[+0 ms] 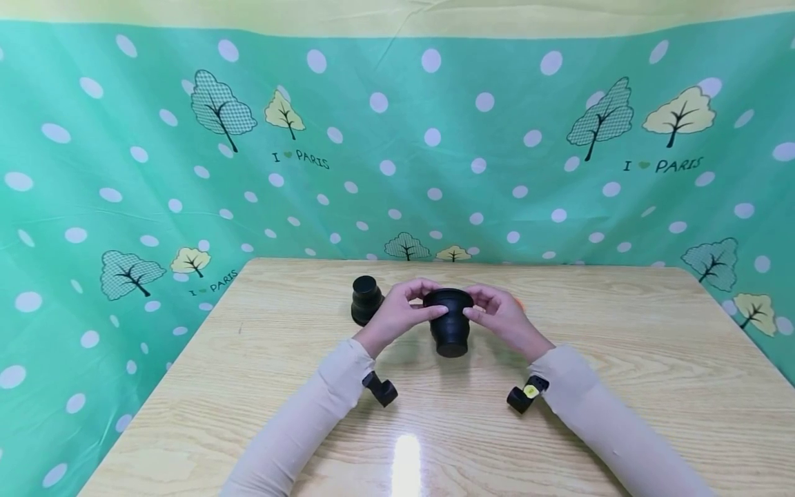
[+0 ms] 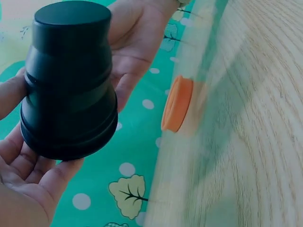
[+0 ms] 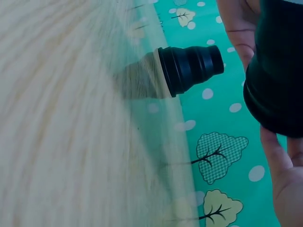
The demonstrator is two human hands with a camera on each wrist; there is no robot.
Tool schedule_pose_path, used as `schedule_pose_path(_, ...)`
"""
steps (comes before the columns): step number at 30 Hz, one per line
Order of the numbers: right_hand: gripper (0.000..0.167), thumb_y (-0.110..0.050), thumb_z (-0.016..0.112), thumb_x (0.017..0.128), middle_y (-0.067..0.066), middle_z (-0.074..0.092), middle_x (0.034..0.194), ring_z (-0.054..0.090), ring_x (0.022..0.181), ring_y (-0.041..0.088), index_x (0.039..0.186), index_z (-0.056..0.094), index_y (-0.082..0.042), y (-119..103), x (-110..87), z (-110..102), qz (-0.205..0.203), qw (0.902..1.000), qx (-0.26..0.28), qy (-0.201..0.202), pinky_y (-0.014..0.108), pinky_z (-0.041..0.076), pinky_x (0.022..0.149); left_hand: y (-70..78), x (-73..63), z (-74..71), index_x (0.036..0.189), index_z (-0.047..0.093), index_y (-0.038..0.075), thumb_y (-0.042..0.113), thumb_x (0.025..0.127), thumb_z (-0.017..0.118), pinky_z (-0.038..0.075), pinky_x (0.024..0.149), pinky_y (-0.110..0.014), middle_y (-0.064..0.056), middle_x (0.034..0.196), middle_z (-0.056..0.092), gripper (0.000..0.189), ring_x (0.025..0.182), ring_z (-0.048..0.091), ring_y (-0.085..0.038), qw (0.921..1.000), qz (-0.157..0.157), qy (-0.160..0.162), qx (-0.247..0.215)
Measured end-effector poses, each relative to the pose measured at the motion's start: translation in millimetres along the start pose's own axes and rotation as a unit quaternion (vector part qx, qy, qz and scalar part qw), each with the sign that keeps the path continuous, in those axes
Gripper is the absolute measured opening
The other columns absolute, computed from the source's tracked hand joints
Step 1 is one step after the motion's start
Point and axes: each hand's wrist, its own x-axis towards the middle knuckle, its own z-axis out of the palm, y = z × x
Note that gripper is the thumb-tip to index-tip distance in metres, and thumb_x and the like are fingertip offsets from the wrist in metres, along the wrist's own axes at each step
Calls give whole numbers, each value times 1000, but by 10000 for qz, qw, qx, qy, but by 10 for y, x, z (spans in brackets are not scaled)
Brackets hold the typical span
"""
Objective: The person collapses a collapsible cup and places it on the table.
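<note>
Between both hands a black stepped cup (image 1: 451, 331) is held over the table, wide rim up and narrow base down toward me in the head view. My left hand (image 1: 404, 312) grips its left side near the rim, thumb at the front and fingers behind. On the opposite side the right hand (image 1: 504, 319) holds the rim in a like way. The left wrist view shows the cup's flat round base (image 2: 73, 13) and ridged wall. A second black stepped cup (image 3: 187, 71) stands on the table behind the left wrist, narrow end up.
An orange round, ring-like piece (image 2: 178, 104) lies on the wooden table (image 1: 621, 386), mostly hidden behind the right hand in the head view. A green dotted cloth (image 1: 397, 138) with printed trees hangs behind the table's far edge. Black wrist cameras sit on both sleeves.
</note>
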Motion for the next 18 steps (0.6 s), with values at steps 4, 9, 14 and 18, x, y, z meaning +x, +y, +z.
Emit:
schedule_pose_path(4, 36, -9, 66, 88, -2, 62, 100, 58, 93, 9, 118, 55, 7, -48, 5, 27, 88, 9997, -200, 147, 19, 50, 79, 20, -4, 39, 111, 63, 3, 15, 84, 73, 51, 86, -30, -9, 110, 64, 32, 100, 56, -17, 9996, 72, 186, 194)
schedule_pose_path(9, 35, -10, 68, 87, 5, 62, 104, 60, 92, 10, 118, 58, 4, -108, 8, 61, 86, 9986, -443, 259, 21, 52, 77, 62, -16, 69, 108, 62, -1, 10, 84, 71, 52, 84, -28, -13, 107, 63, 27, 98, 55, -16, 9982, 195, 434, 369)
schedule_pose_path(14, 32, -9, 68, 87, 9, 61, 103, 62, 86, 11, 115, 59, 4, -130, 16, 76, 39, 9982, -508, 329, 23, 54, 73, 14, 0, 78, 106, 63, -3, 8, 84, 71, 53, 80, -26, -15, 103, 62, 26, 94, 54, -17, 9960, 370, 628, 522)
schedule_pose_path(18, 30, -7, 68, 86, 9, 60, 97, 62, 82, 11, 112, 59, 5, -124, 23, 79, 6, 9972, -612, 421, 23, 54, 70, -15, -1, 79, 104, 64, 1, 12, 84, 72, 53, 76, -25, -12, 100, 64, 24, 92, 54, -17, 9941, 499, 738, 620)
